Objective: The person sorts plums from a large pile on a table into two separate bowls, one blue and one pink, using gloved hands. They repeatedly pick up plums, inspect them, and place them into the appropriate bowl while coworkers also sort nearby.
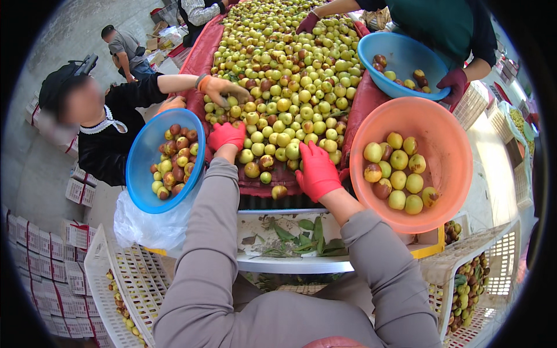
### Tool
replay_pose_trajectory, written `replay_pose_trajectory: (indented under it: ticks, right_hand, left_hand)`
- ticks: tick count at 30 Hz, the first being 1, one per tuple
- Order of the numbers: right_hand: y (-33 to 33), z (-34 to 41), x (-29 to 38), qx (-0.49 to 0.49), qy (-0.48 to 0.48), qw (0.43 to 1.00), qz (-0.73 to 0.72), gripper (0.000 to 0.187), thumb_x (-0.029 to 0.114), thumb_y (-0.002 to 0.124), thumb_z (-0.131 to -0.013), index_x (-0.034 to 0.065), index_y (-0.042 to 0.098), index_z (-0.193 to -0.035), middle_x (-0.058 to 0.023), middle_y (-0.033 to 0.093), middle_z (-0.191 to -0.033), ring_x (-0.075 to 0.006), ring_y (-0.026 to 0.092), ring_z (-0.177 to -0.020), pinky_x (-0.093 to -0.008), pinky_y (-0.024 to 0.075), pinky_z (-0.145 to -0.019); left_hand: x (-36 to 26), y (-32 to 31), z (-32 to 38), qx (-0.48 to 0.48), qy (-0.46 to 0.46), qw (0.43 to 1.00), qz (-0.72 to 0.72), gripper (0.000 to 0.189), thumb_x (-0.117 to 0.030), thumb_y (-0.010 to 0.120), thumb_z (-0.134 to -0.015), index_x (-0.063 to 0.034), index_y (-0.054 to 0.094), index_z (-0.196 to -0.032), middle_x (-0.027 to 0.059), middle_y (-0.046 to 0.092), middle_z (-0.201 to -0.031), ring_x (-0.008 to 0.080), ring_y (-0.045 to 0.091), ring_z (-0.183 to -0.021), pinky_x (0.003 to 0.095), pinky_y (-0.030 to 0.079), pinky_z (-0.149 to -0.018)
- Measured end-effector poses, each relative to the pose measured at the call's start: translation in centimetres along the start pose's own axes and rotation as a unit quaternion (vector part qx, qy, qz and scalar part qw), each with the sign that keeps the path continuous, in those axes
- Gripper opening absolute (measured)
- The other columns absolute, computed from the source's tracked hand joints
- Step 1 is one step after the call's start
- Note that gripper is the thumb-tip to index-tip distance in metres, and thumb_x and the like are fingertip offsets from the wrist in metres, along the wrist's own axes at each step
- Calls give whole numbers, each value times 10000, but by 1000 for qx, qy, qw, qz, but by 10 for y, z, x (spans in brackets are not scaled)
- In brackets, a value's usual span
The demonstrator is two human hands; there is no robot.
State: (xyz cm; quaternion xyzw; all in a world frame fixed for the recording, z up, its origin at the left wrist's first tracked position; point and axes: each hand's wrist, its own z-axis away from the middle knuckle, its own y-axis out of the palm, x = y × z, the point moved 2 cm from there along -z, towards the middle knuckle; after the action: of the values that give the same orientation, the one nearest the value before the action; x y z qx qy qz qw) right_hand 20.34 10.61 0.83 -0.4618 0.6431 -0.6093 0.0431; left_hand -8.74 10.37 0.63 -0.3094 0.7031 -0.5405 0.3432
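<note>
A long heap of green and brown jujubes (283, 87) lies on a sorting table lined with red cloth (198, 61). My left hand (227, 135), in a red glove, rests at the heap's near left edge; whether its fingers hold a fruit is hidden. At the near right edge, my right hand (319, 170), gloved alike, has its fingers spread against the fruit beside a green jujube (292, 151). An orange plastic basin (448, 174) with jujubes stands right of my right hand. Left of my left forearm is a blue plastic basin (141, 174) of mostly browner fruit.
A co-worker's gloved hand (222, 90) reaches in from the left; another person's gloved hand (308, 22) is at the far right, near a second blue basin (402, 43). Leaves (317, 237) lie on the near ledge. White plastic crates (143, 269) flank me.
</note>
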Motion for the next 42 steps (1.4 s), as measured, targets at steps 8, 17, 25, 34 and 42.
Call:
replay_pose_trajectory:
  ticks: [8,17,25,34,42]
  right_hand:
    - [7,4,1,35,-195,979,-56,451,248,704,-732,81,563,-1127,-135,582,-1118,-349,514,-1106,-431,466,-902]
    - [-10,2,4,-69,-121,986,-91,301,161,675,-786,93,610,-1072,-138,630,-967,-339,606,-913,-401,492,-791]
    - [-6,-10,-14,-111,115,987,-27,763,220,700,-717,107,355,-1389,-195,292,-1467,-432,353,-1279,-484,364,-1029]
    - [5,-12,-21,-31,128,990,-58,748,344,677,-815,60,324,-1411,-245,402,-1404,-417,444,-1234,-436,392,-1023]
    - [2,-7,-16,61,47,997,-25,648,435,627,-845,77,431,-1348,-202,434,-1393,-390,495,-1189,-444,422,-984]
  left_hand:
    - [3,-15,73,155,199,967,33,652,-593,574,-811,-41,570,-1158,238,581,-1152,396,571,-1060,463,458,-918]
    - [6,-41,87,118,191,955,193,420,-468,550,-879,-62,657,-896,221,655,-966,382,621,-923,459,483,-819]
    - [16,10,-8,22,-114,980,159,867,-609,578,-783,-115,313,-1444,205,503,-1335,390,497,-1209,459,391,-1021]
    - [-75,-5,55,111,207,968,90,736,-659,539,-772,-190,497,-1337,208,315,-1457,465,502,-1157,484,420,-989]
    - [-39,-20,144,178,473,834,222,544,-313,659,-827,-115,508,-1311,209,471,-1314,397,530,-1106,425,451,-942]
